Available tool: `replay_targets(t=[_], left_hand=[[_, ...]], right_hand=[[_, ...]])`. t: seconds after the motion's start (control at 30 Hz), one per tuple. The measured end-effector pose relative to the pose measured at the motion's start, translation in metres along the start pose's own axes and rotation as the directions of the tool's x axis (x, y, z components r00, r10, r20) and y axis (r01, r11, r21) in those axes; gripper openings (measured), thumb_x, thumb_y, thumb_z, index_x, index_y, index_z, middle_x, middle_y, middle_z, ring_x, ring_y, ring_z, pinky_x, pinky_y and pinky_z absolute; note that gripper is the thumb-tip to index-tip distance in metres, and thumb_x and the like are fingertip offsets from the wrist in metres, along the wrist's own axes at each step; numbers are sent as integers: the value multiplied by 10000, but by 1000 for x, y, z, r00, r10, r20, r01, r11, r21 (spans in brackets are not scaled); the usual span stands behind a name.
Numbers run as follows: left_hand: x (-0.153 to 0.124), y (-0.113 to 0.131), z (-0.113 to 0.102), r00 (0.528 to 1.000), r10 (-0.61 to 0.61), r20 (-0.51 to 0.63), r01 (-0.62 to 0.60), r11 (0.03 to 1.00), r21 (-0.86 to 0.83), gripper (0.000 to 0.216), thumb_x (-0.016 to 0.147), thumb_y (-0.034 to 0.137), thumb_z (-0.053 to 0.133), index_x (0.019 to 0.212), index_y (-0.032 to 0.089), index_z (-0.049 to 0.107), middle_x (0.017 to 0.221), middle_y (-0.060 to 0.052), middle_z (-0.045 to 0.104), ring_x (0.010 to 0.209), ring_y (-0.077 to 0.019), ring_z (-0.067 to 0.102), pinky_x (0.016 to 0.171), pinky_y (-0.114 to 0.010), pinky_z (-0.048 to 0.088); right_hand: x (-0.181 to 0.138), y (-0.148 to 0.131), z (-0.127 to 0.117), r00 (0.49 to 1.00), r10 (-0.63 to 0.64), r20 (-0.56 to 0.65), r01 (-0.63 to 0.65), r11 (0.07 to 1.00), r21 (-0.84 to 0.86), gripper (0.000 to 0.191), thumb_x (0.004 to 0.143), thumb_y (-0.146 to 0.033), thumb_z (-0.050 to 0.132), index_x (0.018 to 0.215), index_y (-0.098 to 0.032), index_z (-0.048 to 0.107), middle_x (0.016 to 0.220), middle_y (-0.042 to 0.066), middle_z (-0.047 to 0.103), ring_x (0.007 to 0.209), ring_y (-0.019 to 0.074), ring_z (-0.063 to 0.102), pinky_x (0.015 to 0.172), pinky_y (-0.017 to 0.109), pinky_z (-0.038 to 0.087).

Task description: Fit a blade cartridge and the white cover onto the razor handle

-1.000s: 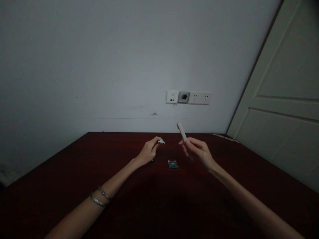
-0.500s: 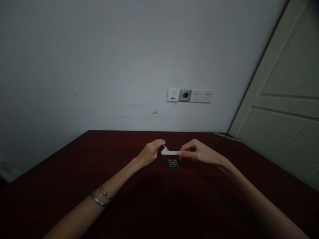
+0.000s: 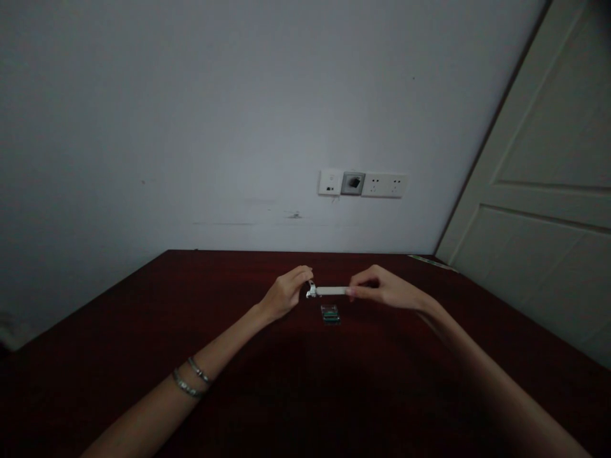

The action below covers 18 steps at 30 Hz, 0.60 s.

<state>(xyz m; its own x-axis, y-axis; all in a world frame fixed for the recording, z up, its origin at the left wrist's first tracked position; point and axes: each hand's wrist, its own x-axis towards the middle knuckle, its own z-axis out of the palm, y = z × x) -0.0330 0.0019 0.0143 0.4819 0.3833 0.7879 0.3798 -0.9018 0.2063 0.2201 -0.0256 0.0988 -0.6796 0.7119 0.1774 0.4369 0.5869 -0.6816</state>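
Note:
Between my hands is a slim white handle (image 3: 331, 291). My right hand (image 3: 379, 286) pinches its right end between thumb and fingers. At its left end sits a small silvery metal piece (image 3: 311, 291), touching or almost touching the handle; I cannot tell if they are joined. My left hand (image 3: 285, 291) is closed on that metal piece with its fingertips, which partly hide it. Just below the handle, a small clear packet (image 3: 330, 314) with dark teal contents lies on the dark red table (image 3: 267, 394).
A pale wall (image 3: 229, 127) rises behind the table's far edge, with a row of sockets (image 3: 384, 185) on it. A light panelled door (image 3: 544, 191) leans in at the right. A thin pale strip (image 3: 432, 262) lies at the far right edge.
The white handle has turned about its length and moved slightly right with my right hand. More of the silvery piece now shows at its left end. My left hand has barely moved.

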Motion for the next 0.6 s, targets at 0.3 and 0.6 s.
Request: replay_targets(t=[0.3, 0.6], left_hand=[[1, 2, -3, 999, 23, 37, -24, 998, 52, 330, 810, 30, 390, 1097, 151, 499, 1094, -126, 567, 1063, -186, 537, 883, -368, 480], [1, -1, -4, 996, 80, 43, -85, 988, 132, 326, 813, 26, 389, 1100, 147, 483, 1071, -112, 570, 1037, -180, 550, 868, -359, 496]], right_hand=[[0, -9, 8, 998, -53, 30, 55, 997, -49, 305, 807, -406, 516, 681, -188, 688, 533, -20, 521, 500, 99, 379, 485, 239, 271], [-1, -6, 5, 997, -67, 50, 72, 991, -117, 345, 808, -440, 511, 668, -161, 659, 536, -18, 515, 500, 91, 385, 489, 233, 279]])
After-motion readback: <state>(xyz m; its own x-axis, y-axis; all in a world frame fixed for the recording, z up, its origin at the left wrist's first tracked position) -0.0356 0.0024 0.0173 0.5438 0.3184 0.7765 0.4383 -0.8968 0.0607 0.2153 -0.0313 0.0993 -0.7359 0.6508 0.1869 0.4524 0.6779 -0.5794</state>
